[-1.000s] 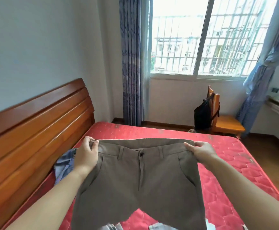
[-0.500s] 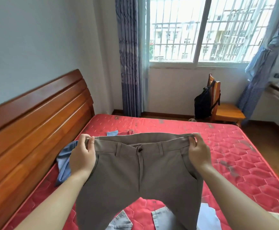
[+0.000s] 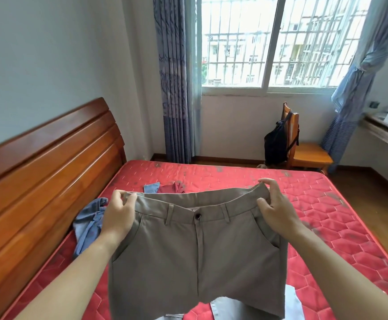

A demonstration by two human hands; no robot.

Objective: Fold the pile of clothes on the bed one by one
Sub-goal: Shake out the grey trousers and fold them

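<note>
The trousers (image 3: 197, 262) have been lowered over the bed (image 3: 327, 227) since earlier; a red garment (image 3: 173, 187) is now exposed behind. The waistband (image 3: 181, 211) is pinched at each end by the left hand (image 3: 119, 215) and right hand (image 3: 278, 215).

Home bedroom: bed (image 3: 246, 179), wooden headboard (image 3: 49, 172), curtained window (image 3: 269, 42), chair (image 3: 308, 151).

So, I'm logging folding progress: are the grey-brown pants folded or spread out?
Spread out: left hand and right hand hold the pants by the waistband ends, full front and both legs showing.
</note>
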